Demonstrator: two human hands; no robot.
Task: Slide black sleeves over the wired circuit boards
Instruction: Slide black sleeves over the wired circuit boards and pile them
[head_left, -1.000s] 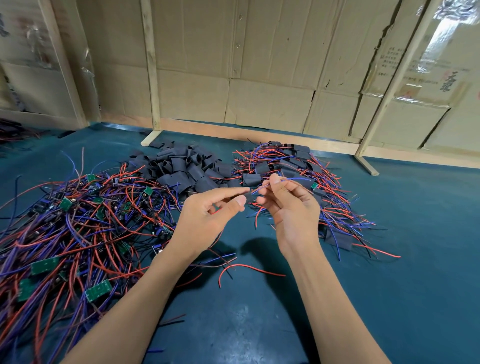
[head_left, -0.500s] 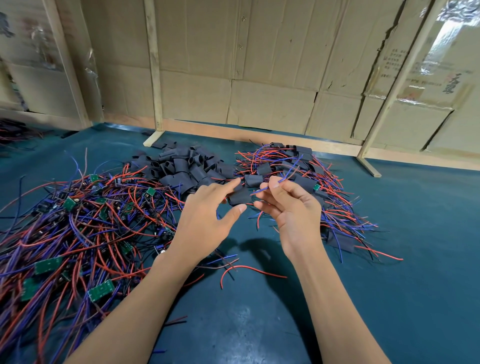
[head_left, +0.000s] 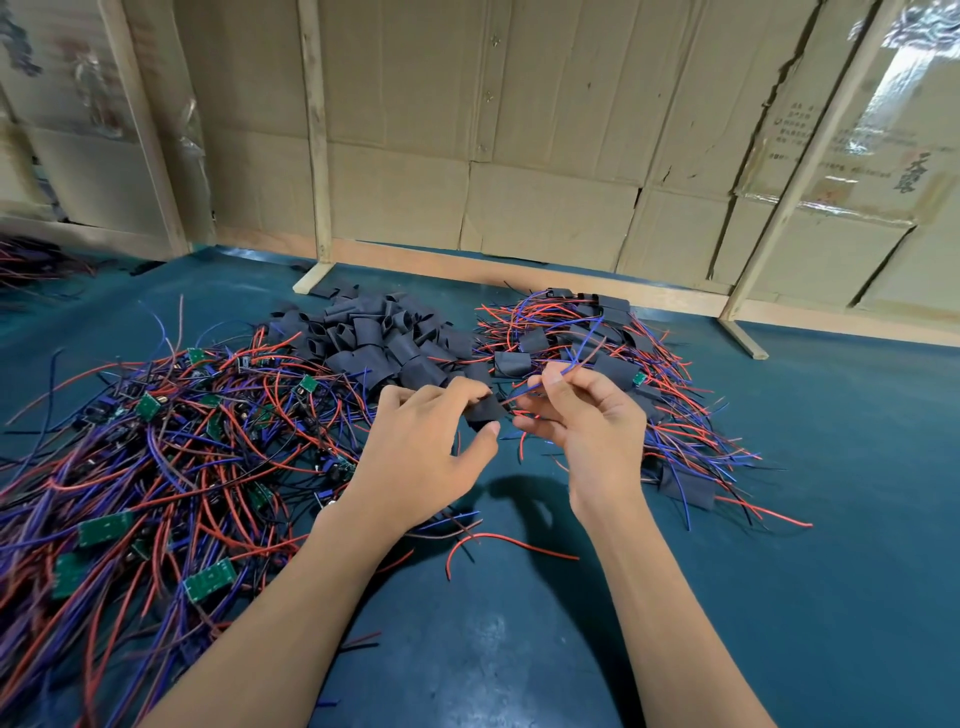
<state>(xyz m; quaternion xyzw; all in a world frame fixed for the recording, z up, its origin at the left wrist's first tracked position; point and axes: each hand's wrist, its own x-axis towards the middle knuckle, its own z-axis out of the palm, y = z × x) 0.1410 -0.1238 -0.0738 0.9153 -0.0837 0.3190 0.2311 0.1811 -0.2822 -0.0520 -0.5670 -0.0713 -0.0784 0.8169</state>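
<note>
While your left hand (head_left: 421, 447) pinches a black sleeve (head_left: 484, 410) at mid-frame, your right hand (head_left: 582, 421) pinches blue and red wires (head_left: 550, 378) just beside it. Behind lies a heap of limp black sleeves (head_left: 379, 338); bare green boards (head_left: 208, 579) tangle lower left, sleeved ones (head_left: 613, 338) upper right, on the teal table (head_left: 831, 519).

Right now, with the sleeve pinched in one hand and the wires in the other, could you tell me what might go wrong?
1. The left hand pinches the black sleeve only at its edge, so it could slip or flatten shut as the wires enter.
2. The right hand holds loose red and blue wires; a stray one might miss the opening.
3. The pile of finished boards lies right behind, so trailing wires could snag there.
</note>
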